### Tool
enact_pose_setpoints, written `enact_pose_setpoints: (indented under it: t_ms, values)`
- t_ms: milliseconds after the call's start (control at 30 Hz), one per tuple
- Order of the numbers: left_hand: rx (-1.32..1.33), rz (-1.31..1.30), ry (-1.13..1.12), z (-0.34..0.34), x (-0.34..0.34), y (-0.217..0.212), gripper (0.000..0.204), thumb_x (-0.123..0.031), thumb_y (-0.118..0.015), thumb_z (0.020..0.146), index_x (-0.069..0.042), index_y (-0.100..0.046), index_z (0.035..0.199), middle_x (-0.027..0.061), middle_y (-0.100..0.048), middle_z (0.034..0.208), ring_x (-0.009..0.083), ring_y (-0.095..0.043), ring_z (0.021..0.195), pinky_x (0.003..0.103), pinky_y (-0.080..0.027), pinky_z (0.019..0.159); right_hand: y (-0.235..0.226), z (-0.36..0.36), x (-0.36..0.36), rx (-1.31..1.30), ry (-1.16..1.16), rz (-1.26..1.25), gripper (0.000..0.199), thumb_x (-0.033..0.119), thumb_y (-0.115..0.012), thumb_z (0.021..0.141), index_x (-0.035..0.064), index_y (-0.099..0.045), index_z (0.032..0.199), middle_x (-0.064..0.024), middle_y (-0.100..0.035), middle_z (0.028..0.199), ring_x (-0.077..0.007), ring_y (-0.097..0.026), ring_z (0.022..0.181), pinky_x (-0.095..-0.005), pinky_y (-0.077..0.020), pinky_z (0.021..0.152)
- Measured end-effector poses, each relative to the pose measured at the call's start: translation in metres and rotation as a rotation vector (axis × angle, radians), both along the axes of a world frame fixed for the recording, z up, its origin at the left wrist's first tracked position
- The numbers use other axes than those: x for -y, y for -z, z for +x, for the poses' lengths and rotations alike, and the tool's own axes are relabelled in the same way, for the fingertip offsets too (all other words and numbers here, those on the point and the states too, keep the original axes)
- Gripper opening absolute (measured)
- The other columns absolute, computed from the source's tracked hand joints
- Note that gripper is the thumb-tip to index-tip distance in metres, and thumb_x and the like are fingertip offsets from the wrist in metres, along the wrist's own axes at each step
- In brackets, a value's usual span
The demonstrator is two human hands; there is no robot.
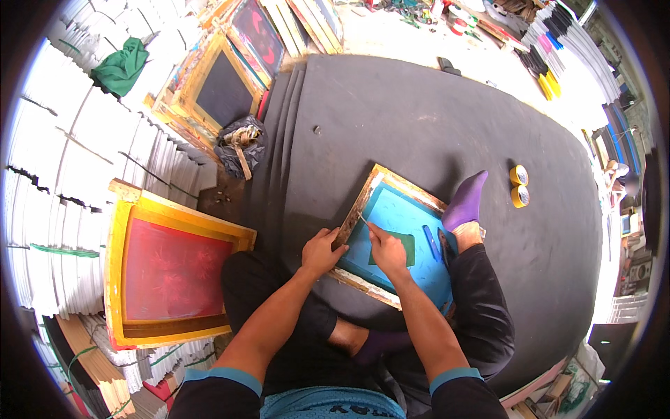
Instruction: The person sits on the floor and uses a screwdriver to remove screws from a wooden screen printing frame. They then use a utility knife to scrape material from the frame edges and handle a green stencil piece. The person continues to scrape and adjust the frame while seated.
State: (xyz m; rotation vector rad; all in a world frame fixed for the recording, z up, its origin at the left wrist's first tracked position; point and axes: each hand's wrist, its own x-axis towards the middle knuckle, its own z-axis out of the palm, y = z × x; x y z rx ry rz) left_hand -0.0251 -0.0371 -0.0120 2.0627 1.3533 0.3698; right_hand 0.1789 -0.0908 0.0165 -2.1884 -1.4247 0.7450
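Observation:
A screen printing frame (361,203) with worn wooden sides and blue mesh lies tilted between my legs. My left hand (321,252) is closed on its left side, thumb over the wood. Over the mesh, my right hand (386,249) is closed round a thin, pale metal tool (363,221), whose tip is near the frame's left inner edge; its exact kind is too small to tell. Beneath that hand lies a dark green rectangular piece (405,244). A blue utility knife (429,242) rests on the mesh to the right, beside a dark object (444,246) partly hidden by my leg.
A yellow-sided frame with red mesh (178,269) leans at my left. Two yellow tape rolls (518,186) sit right on the black sheets (419,98). More frames (223,87) and a black plastic bag (239,145) stand far left, by stacked white sheets (91,140).

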Motion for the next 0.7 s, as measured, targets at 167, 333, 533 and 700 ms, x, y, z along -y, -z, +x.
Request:
enact_pose_setpoints:
  t_ms: [167, 333, 533, 700]
  values:
    - [-0.003, -0.001, 0.012, -0.003, 0.0, 0.007, 0.062, -0.039, -0.077, 0.089, -0.007, -0.063, 0.141, 0.0124, -0.067, 0.12, 0.0347, -0.068, 0.107, 0.046, -0.055, 0.09, -0.021, -0.011, -0.01, 0.244, -0.127, -0.241, 0.038, 0.028, -0.053, 0.104, 0.0253, -0.062, 0.141, -0.0218, -0.076, 0.098, -0.0455, -0.073, 0.091, -0.0537, -0.0596, 0.084]
    - [-0.036, -0.033, 0.016, 0.004, 0.0, -0.002, 0.061, -0.037, -0.076, 0.089, -0.006, -0.063, 0.14, 0.0121, -0.067, 0.12, 0.0343, -0.069, 0.106, 0.046, -0.055, 0.089, -0.001, -0.014, -0.012, 0.113, -0.027, -0.082, 0.035, 0.028, -0.056, 0.104, 0.0204, -0.066, 0.136, -0.023, -0.074, 0.088, -0.044, -0.074, 0.09, -0.0557, -0.0593, 0.079]
    - [-0.046, -0.016, 0.0, 0.002, 0.001, 0.0, 0.059, -0.033, -0.08, 0.087, -0.006, -0.065, 0.138, 0.0139, -0.069, 0.118, 0.0344, -0.07, 0.102, 0.043, -0.056, 0.087, -0.017, -0.02, -0.018, 0.031, 0.012, -0.11, 0.031, 0.023, -0.055, 0.104, 0.0147, -0.074, 0.127, -0.0257, -0.074, 0.104, -0.0445, -0.072, 0.098, -0.052, -0.0583, 0.085]
    - [-0.031, 0.003, 0.011, 0.005, -0.001, -0.003, 0.06, -0.035, -0.077, 0.088, -0.005, -0.064, 0.138, 0.0128, -0.068, 0.117, 0.0343, -0.07, 0.103, 0.044, -0.056, 0.088, 0.022, 0.003, -0.008, -0.086, -0.004, 0.084, 0.033, 0.025, -0.06, 0.103, 0.0155, -0.071, 0.133, -0.0229, -0.075, 0.096, -0.0416, -0.074, 0.091, -0.0522, -0.0578, 0.078]
